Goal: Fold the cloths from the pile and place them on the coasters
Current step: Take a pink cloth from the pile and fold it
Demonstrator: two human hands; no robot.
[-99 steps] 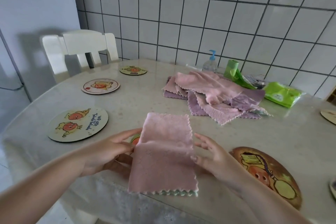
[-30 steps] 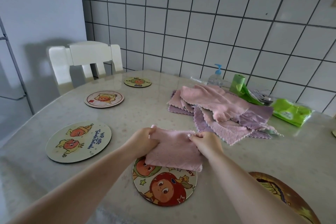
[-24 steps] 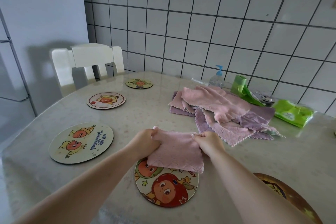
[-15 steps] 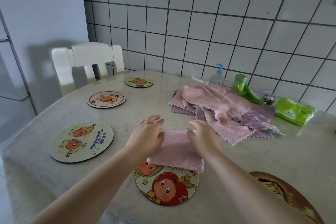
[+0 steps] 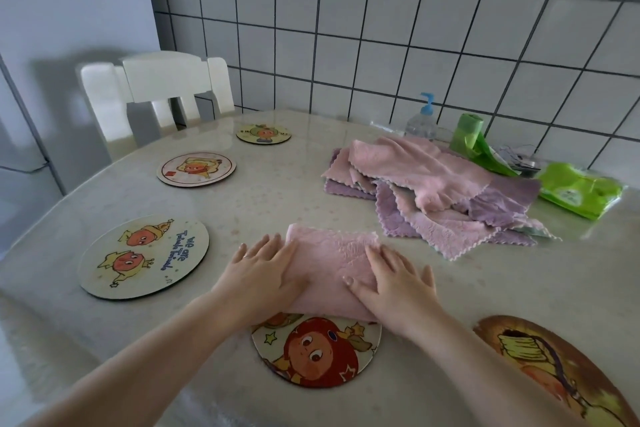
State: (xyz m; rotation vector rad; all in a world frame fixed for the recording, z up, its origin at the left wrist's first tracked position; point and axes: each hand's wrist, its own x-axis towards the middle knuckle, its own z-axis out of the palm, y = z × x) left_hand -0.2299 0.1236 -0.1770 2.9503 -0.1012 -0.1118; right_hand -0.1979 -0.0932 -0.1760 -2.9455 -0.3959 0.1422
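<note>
Both hands were flat on the folded pink cloth (image 5: pixel 330 265), palms down, fingers straight, pressing w/o gripping: left hand (image 5: pixel 263 276) on its left edge w/ fingers (image 5: pixel 268 246) partly off onto the worktop (image 5: pixel 277 198), right hand (image 5: pixel 394 282) on its right side. Cloth sat on the far part of the red-faced coaster (image 5: pixel 317 352) at the near edge, overhanging onto the worktop beyond it; near half of the coaster was uncovered. Pile of pink + purple cloths (image 5: pixel 433 191) lay unfolded further back on the right, apart from the folded one. Other coasters were bare: "we are friends" coaster (image 5: pixel 143 256) on the left, round coaster (image 5: pixel 196 169) behind it, small coaster (image 5: pixel 263 133) at the far end, brown coaster (image 5: pixel 554 374) at near right, cut off by the frame. Behind the pile near the tiled wall: pump bottle (image 5: pixel 422 120), green bag roll (image 5: pixel 469 135), green wipes pack (image 5: pixel 578 189). White chair (image 5: pixel 156 94) stood at the far left.
</note>
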